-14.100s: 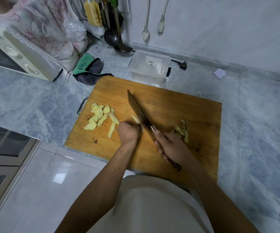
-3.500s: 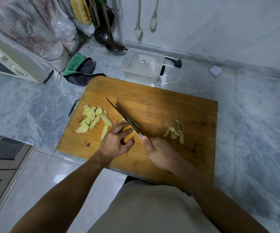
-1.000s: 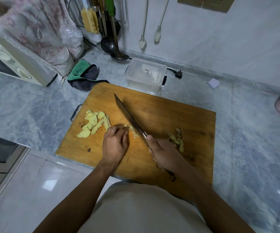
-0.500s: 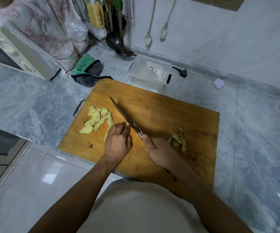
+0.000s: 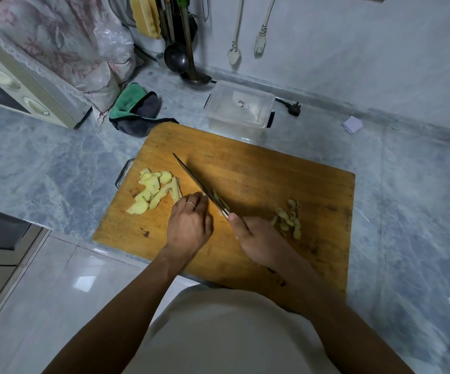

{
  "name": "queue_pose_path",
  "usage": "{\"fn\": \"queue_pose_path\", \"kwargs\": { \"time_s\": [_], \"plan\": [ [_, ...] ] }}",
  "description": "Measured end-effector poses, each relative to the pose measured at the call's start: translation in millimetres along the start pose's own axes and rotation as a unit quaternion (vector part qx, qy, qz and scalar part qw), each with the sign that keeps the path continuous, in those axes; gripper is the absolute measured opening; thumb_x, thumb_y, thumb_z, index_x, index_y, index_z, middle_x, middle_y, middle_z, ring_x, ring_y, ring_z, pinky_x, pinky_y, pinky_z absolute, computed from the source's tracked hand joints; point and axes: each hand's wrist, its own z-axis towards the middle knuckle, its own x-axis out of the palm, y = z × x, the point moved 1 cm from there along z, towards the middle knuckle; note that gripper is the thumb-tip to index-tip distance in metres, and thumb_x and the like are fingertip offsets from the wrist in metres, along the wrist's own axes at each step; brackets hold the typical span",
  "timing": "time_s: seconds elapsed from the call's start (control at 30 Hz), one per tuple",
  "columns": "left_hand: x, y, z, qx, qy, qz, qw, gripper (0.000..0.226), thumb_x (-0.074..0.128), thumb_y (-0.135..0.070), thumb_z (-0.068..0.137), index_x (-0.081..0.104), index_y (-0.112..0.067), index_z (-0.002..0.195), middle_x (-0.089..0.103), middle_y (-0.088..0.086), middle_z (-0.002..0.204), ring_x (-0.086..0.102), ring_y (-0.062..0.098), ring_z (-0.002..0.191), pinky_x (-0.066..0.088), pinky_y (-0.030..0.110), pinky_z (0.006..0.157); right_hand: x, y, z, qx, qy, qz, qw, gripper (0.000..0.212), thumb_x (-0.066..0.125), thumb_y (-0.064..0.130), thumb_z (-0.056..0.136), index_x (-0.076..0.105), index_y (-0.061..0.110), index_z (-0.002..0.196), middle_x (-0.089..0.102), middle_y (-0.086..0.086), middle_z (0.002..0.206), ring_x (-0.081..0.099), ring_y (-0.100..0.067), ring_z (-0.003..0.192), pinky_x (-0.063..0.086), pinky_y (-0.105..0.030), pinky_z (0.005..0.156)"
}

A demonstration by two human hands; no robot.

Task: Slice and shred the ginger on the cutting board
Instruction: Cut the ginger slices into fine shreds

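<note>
While the ginger being cut (image 5: pixel 210 196) sits mid-board, mostly hidden under the left hand (image 5: pixel 190 225), that hand's curled fingers pin it down just beside the knife (image 5: pixel 201 184). The right hand (image 5: pixel 259 242) is closed around the knife handle, the blade running diagonally toward the far left corner of the cutting board (image 5: pixel 286 179). For fine shreds, I judge the fingertips should stay tucked back, the blade riding along the knuckles in small, even steps. A pile of ginger slices (image 5: pixel 155 191) waits near the board's left edge; peelings (image 5: pixel 288 218) lie toward the right edge, clear of the stroke. Beyond the board's far edge on the tabletop (image 5: pixel 56 163) stand a clear plastic box (image 5: pixel 240 109) and a green cloth (image 5: pixel 134 109); neither hinders the cutting.
</note>
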Motion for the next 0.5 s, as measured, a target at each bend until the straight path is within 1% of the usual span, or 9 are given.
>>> {"fn": "queue_pose_path", "kwargs": {
  "time_s": [0.1,0.17,0.23,0.27,0.33,0.43,0.5],
  "plan": [
    [0.5,0.0,0.8,-0.001,0.000,0.005,1.000,0.044,0.051,-0.027,0.087,0.063,-0.008,0.124,0.059,0.011,0.123,0.051,0.028,0.109,0.046,0.040,0.088,3.1,-0.3,2.1,0.007,-0.002,-0.020,1.000,0.055,0.033,0.044,0.108,0.044,0.017,0.061,0.043,0.006,0.054,0.044,-0.002,0.046,0.032,-0.029,0.055],
    [0.5,0.6,0.8,0.003,-0.003,0.009,1.000,0.043,0.051,-0.028,0.087,0.063,-0.008,0.123,0.060,0.011,0.122,0.051,0.028,0.108,0.046,0.039,0.086,7.0,0.1,6.1,0.008,-0.002,-0.038,0.999,0.054,0.033,0.044,0.108,0.043,0.020,0.061,0.042,0.007,0.057,0.044,-0.005,0.053,0.032,-0.029,0.061],
    [0.5,1.3,1.0,0.009,-0.004,0.006,1.000,0.044,0.050,-0.028,0.087,0.063,-0.008,0.123,0.060,0.011,0.122,0.051,0.028,0.107,0.045,0.038,0.086,10.7,-0.6,9.8,0.007,-0.007,-0.050,0.999,0.051,0.033,0.044,0.108,0.040,0.025,0.062,0.039,0.008,0.059,0.043,-0.014,0.063,0.030,-0.030,0.067],
    [0.5,1.9,1.0,0.012,-0.004,0.006,1.000,0.044,0.050,-0.029,0.087,0.063,-0.008,0.124,0.059,0.011,0.123,0.051,0.028,0.108,0.045,0.039,0.086,12.0,-1.6,10.7,0.008,-0.011,-0.046,0.999,0.050,0.033,0.044,0.108,0.039,0.026,0.062,0.038,0.008,0.060,0.043,-0.015,0.065,0.030,-0.030,0.069],
    [0.1,2.1,0.4,0.016,-0.002,0.007,1.000,0.046,0.048,-0.029,0.088,0.062,-0.008,0.126,0.059,0.011,0.126,0.052,0.028,0.110,0.046,0.039,0.088,13.0,-3.0,9.6,0.012,-0.016,-0.027,0.999,0.050,0.033,0.044,0.108,0.040,0.027,0.062,0.040,0.008,0.061,0.042,-0.012,0.063,0.031,-0.030,0.070],
    [0.8,2.4,-0.6,0.013,0.001,-0.003,1.000,0.046,0.044,-0.029,0.090,0.062,-0.008,0.127,0.059,0.009,0.127,0.052,0.026,0.111,0.046,0.039,0.091,11.9,-1.1,6.3,0.019,-0.006,-0.018,1.000,0.049,0.032,0.045,0.108,0.042,0.027,0.063,0.041,0.009,0.062,0.044,-0.012,0.066,0.031,-0.030,0.072],
    [2.5,2.8,-0.9,0.013,0.006,-0.006,1.000,0.046,0.046,-0.029,0.090,0.062,-0.007,0.127,0.058,0.009,0.128,0.052,0.026,0.112,0.046,0.037,0.093,11.0,1.0,4.1,0.020,-0.004,-0.016,1.000,0.050,0.032,0.045,0.108,0.043,0.025,0.064,0.043,0.008,0.062,0.044,-0.006,0.061,0.032,-0.028,0.069]
  ]
}}
